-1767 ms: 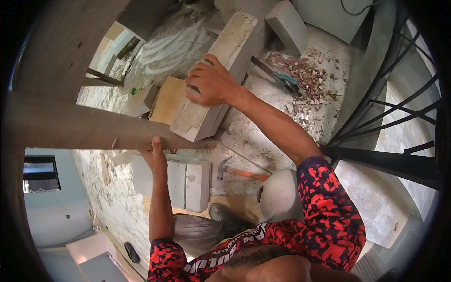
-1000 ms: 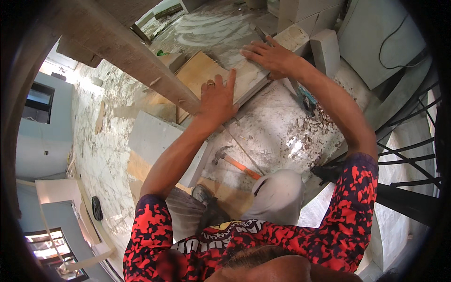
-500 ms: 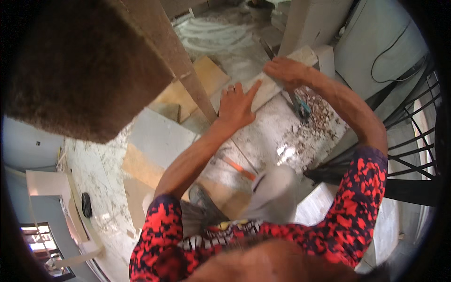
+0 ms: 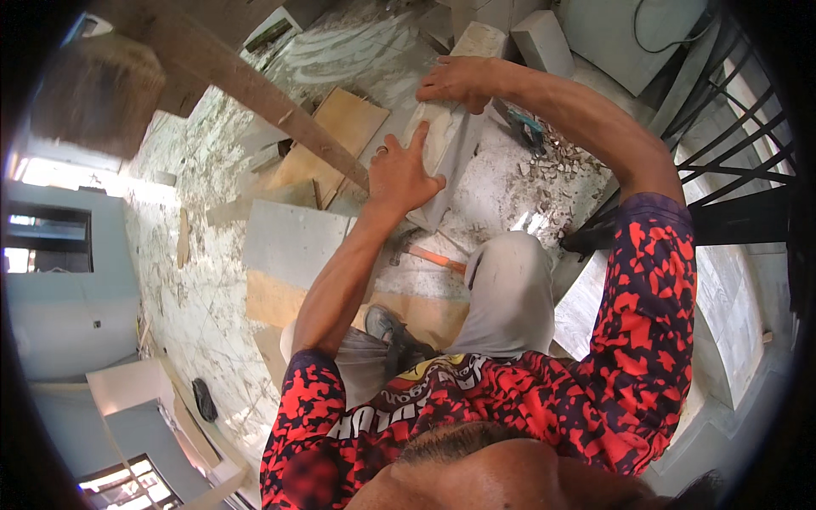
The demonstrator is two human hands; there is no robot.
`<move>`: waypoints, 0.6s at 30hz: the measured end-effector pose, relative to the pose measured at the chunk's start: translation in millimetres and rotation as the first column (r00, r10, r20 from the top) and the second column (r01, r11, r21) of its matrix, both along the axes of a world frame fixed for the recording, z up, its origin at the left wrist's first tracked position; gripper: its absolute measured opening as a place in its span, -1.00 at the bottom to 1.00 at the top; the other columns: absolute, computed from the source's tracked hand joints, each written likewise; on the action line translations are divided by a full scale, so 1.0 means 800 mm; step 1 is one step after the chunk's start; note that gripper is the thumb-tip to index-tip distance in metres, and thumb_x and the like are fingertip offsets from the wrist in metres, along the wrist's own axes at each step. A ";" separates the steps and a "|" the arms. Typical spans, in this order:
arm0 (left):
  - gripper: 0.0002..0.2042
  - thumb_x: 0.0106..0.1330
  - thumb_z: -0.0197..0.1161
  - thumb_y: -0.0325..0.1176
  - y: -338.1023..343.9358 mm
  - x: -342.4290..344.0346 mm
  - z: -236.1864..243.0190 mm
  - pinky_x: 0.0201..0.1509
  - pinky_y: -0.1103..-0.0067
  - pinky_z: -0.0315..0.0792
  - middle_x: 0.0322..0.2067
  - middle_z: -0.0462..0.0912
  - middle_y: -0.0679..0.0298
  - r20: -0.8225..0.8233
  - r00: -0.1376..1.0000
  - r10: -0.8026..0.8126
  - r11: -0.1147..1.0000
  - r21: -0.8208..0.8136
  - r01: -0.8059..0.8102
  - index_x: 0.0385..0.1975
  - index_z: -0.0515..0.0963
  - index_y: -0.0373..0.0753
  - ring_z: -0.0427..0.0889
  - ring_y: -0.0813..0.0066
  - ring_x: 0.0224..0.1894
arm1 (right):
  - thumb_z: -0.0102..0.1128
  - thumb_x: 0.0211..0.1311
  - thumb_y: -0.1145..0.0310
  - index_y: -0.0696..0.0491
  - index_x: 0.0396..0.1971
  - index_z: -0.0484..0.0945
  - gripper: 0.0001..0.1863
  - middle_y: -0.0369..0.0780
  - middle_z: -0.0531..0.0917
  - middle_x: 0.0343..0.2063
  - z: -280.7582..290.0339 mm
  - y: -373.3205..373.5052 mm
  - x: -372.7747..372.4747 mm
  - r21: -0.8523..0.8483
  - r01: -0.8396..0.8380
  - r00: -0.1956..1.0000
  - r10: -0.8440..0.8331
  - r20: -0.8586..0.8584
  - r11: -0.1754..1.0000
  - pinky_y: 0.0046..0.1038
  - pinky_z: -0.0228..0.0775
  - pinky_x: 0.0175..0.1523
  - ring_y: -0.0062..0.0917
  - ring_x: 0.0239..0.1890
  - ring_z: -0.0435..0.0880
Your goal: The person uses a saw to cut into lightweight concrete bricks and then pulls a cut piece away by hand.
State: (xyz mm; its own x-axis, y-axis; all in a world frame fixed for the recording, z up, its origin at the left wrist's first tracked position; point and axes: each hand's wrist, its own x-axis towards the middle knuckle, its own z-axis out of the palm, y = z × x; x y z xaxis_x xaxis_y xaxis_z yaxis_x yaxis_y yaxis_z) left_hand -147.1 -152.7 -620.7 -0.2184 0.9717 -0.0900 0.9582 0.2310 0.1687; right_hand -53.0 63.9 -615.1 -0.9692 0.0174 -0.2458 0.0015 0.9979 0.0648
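Observation:
A long pale block (image 4: 460,140) with a rough cream top face lies in front of me, running away from my knees. My right hand (image 4: 459,82) reaches across its far part, fingers bent over the top and thumb toward the right side. Nearer to me, my left hand (image 4: 401,176) rests at the block's left edge, fingers spread and a ring on one of them. Between the block and my bent knee lies a hammer (image 4: 435,258) with an orange handle. A teal and dark tool (image 4: 524,129), its kind unclear, sits just right of the block.
A wooden post (image 4: 293,123) slants in from the upper left, close to my left hand. Tan boards (image 4: 340,127) and a grey panel (image 4: 293,240) lie on the dusty floor. Broken chips (image 4: 565,161) are scattered at right, near a black metal grille (image 4: 739,153).
The whole view has shifted and turned, so the block and both hands appear farther left and the post farther away. Both hands stay at the block, in much the same pose.

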 end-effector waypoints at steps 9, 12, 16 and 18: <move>-0.22 -0.06 0.35 -0.07 -0.077 -0.007 0.045 -0.02 0.19 0.43 -0.10 0.38 -0.18 0.050 0.989 -0.139 0.988 -0.067 0.143 0.28 0.21 0.16 0.54 -0.21 -0.12 | 0.44 -0.52 0.47 -0.03 0.10 0.24 -0.06 -0.23 0.49 -0.10 0.026 -0.083 0.017 -0.055 0.027 0.993 -0.021 0.113 0.998 -0.01 0.08 0.30 -0.28 0.09 0.44; -0.21 -0.05 0.35 -0.09 -0.111 -0.017 0.062 -0.09 0.19 0.45 -0.15 0.39 -0.15 0.057 0.979 -0.198 0.972 -0.118 0.203 0.29 0.20 0.17 0.55 -0.18 -0.18 | 0.45 -0.51 0.37 0.01 0.09 0.23 -0.07 -0.19 0.49 -0.13 0.022 -0.118 0.016 -0.064 -0.060 0.989 0.068 0.134 0.996 -0.07 0.18 0.19 -0.27 0.04 0.46; -0.18 -0.07 0.38 -0.14 -0.173 -0.012 0.081 -0.20 0.20 0.47 -0.22 0.37 -0.09 0.053 0.960 -0.274 0.942 -0.187 0.279 0.31 0.18 0.20 0.54 -0.09 -0.29 | 0.47 -0.47 0.31 0.04 0.02 0.29 -0.15 -0.12 0.50 -0.14 0.009 -0.169 0.039 -0.104 -0.216 0.971 0.203 -0.125 0.971 -0.11 0.28 0.06 -0.25 0.01 0.50; -0.15 -0.08 0.40 -0.15 -0.203 -0.009 0.080 -0.24 0.22 0.47 -0.25 0.37 -0.06 0.039 0.956 -0.292 0.942 -0.162 0.294 0.32 0.16 0.21 0.53 -0.04 -0.33 | 0.45 -0.43 0.31 0.07 0.08 0.27 -0.12 -0.10 0.49 -0.14 0.004 -0.192 0.043 -0.150 -0.291 0.948 0.263 -0.181 0.945 -0.14 0.30 0.04 -0.23 -0.01 0.50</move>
State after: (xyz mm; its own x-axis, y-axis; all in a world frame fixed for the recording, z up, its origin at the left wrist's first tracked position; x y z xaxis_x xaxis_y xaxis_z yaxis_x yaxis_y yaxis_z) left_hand -154.0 -315.4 -557.1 0.0760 0.9640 -0.2549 0.9855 -0.0338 0.1663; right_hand -18.3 -89.4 -611.8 -0.9559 -0.2862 -0.0657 -0.2802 0.9560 -0.0871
